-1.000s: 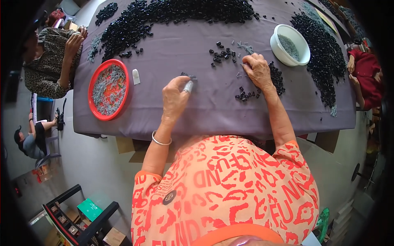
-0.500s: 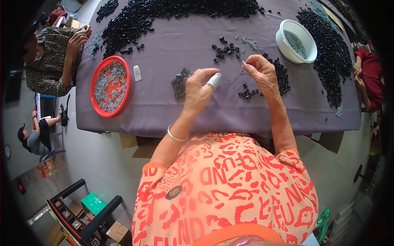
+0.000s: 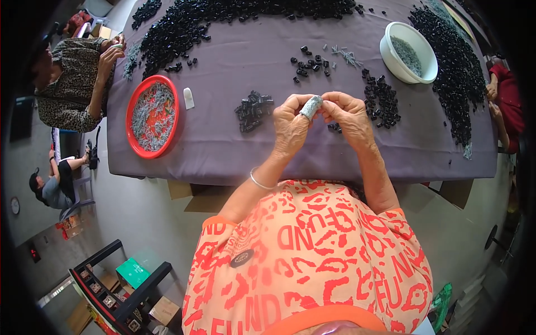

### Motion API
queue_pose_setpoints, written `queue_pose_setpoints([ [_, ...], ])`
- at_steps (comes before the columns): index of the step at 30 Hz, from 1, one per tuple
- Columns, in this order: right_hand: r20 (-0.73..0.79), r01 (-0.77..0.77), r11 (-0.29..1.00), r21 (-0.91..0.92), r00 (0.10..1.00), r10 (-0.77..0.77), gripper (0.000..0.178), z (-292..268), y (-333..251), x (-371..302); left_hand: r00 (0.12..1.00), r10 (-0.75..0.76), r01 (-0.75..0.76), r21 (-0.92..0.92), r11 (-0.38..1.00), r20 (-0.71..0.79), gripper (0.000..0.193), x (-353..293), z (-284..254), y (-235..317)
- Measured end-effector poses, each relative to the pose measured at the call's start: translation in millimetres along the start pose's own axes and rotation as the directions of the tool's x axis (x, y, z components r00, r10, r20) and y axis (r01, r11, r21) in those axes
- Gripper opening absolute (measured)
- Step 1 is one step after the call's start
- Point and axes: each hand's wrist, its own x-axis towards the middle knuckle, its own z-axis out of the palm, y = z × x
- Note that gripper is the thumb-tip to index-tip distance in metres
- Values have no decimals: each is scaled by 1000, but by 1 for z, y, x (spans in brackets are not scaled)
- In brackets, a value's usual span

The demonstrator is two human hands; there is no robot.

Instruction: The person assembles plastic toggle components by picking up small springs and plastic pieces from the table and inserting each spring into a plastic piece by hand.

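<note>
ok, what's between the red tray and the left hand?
Head view: between the red tray and the left hand lie a small white piece near the tray, then a cluster of black parts nearer the hand.

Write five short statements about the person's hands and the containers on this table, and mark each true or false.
1. The white bowl holds grey pieces. True.
2. The red tray lies right of the white bowl. False: the red tray is on the left.
3. A pale wrap covers a digit of the left hand. True.
4. The bracelet is on the right arm. False: it is on the left arm.
5. The right hand is close to the left hand. True.
</note>
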Motion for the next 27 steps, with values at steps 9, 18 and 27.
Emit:
queue_pose_setpoints([
  [9,-180,151,956,-253,963,-200,12,10,13,-5,994,-95,109,-327,939,56,15,-2,3,-6],
  [18,-265,307,787,-535,824,-501,7,8,10,-2,971,222,-239,319,917,89,16,8,13,-14],
  [27,-264,326,768,-551,805,-532,5,-10,8,-15,892,441,-353,765,539,101,18,56,-20,-10],
])
